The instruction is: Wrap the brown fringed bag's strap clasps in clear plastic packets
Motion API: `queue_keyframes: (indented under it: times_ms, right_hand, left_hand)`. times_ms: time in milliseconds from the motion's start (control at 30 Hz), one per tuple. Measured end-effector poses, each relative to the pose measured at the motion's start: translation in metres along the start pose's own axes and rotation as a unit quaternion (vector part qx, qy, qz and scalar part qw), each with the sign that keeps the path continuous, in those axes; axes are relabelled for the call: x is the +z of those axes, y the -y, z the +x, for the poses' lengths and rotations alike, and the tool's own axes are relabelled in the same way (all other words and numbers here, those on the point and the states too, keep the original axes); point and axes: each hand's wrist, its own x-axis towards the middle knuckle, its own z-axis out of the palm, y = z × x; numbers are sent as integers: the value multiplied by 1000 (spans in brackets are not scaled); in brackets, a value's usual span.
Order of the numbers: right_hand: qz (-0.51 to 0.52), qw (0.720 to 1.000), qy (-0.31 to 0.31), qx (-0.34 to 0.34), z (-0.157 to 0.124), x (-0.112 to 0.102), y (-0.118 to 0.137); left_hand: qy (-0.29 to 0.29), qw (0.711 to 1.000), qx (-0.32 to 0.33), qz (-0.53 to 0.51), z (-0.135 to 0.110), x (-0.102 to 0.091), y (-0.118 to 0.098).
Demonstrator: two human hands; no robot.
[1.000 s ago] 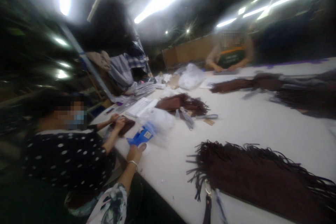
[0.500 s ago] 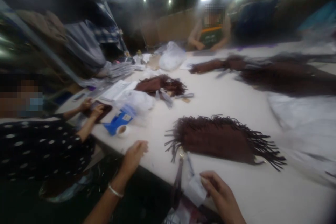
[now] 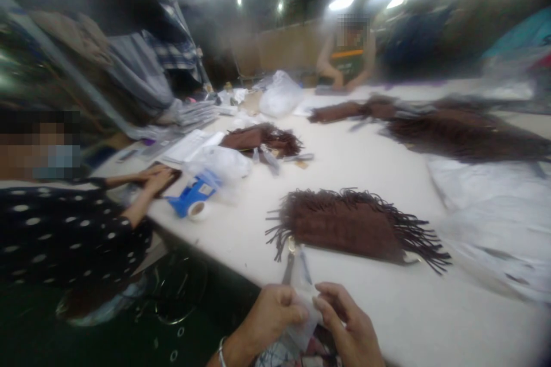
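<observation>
A brown fringed bag (image 3: 346,226) lies flat on the white table, strips splayed along its top and sides. From a ring at its near left corner hangs a strap that runs down toward the table's edge. Below that corner, my left hand (image 3: 279,315) pinches a small white sheet, paper or thin wrapping (image 3: 305,321), from the left. My right hand (image 3: 344,318) grips the same sheet from the right, thumb and fingers pressed together. Blur hides the sheet's details, and my left fingers cover part of the strap.
Left along the table are a blue tape dispenser (image 3: 189,198), a tape roll (image 3: 198,210) and another fringed bag (image 3: 258,140). White plastic sheeting (image 3: 486,212) lies at right, below more brown fringed pieces (image 3: 465,129). One co-worker (image 3: 64,229) sits at left, another (image 3: 348,63) at the far side.
My left hand has moved right and down from beside the table's edge and taken hold of the white sheet. My right hand still holds it. The left co-worker's hands have come together.
</observation>
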Motion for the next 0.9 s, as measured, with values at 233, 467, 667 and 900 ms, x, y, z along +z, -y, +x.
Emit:
queue_keyframes:
  times_ms: [233,467,667,900]
  right_hand:
    - [-81,992,86,37,6,0,-14]
    - [-206,961,186,17,8,35,-21]
    - [-402,905,139,-6,15,68,-22]
    - [-454,881,128,-11,26,82,-18]
  left_hand:
    - [-112,993,19,-7,-36,-54,28]
    - [-275,875,73,392,-79,-75,15]
    - [-258,803,99,528,-87,-76,38]
    - [-227,843,94,478,-81,-75,69]
